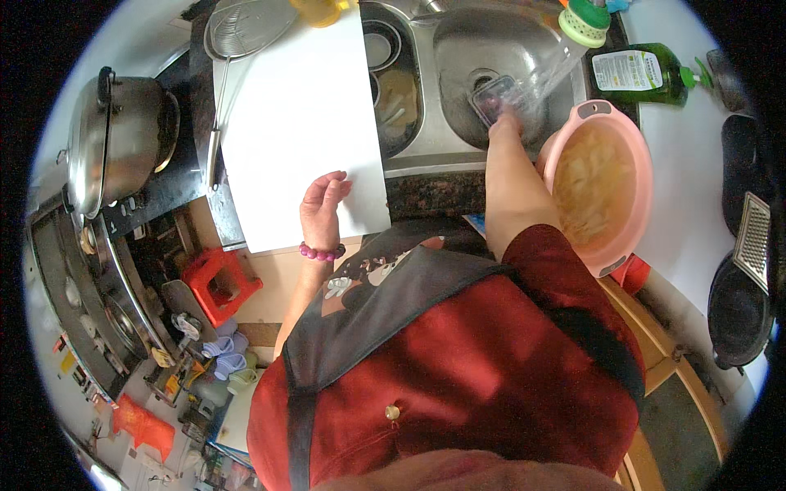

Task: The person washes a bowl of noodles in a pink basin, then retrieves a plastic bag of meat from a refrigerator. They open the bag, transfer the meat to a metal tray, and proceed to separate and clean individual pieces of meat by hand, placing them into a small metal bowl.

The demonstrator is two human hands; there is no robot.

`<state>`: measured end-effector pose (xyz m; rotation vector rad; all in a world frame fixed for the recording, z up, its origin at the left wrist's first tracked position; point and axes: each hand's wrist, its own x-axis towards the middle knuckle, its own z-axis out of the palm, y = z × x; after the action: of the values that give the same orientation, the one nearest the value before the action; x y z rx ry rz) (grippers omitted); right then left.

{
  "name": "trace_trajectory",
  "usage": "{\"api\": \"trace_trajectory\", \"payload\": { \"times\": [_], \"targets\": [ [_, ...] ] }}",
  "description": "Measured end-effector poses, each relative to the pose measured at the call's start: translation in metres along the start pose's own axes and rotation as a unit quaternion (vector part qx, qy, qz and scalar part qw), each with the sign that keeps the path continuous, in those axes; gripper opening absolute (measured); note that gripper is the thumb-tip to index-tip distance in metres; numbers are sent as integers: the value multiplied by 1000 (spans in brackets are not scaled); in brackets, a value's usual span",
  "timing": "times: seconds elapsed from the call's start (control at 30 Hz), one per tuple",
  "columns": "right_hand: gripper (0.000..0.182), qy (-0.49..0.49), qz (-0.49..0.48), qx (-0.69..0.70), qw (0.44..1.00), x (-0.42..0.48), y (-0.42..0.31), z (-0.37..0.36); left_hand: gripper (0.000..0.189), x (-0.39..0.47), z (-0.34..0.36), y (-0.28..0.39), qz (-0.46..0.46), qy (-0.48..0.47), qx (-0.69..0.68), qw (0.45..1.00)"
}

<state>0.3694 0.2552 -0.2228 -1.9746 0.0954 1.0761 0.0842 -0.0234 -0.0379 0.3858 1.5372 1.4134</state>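
My right hand (508, 120) reaches into the right-hand basin of the steel sink (451, 92). It grips a clear plastic container (491, 101), tilted near the drain, with something dark reddish inside that I cannot make out. Water sprays onto the container and hand from a green faucet head (583, 24). Over the near part of a white board (295, 123), my left hand (324, 193) hangs with loosely bent fingers and nothing in it. A beaded bracelet (322, 251) circles that wrist.
Right of the sink sits a pink basin (642, 178) with pale slices in cloudy water. Beyond it is a green pump bottle (672, 77). A wire strainer (245, 30) rests on the board's far left. Bowls (377, 49) fill the left sink basin; a steel pot (116, 141) stands left.
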Motion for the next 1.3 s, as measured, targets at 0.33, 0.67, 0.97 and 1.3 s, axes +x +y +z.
{"api": "trace_trajectory", "payload": {
  "times": [0.33,0.67,0.97,1.3],
  "targets": [
    [43,-47,48,16,998,45,21,18,20,-6,11,-5,6,-39,-4,999],
    [32,-180,-9,180,967,41,29,46,17,-20,-9,-8,-18,9,3,1000],
    [28,-177,-11,155,972,-28,7,20,19,-17,-7,-2,-5,-30,16,999],
    [31,-493,28,56,868,-187,-28,-49,30,7,11,18,39,-167,75,982]
  ]
}}
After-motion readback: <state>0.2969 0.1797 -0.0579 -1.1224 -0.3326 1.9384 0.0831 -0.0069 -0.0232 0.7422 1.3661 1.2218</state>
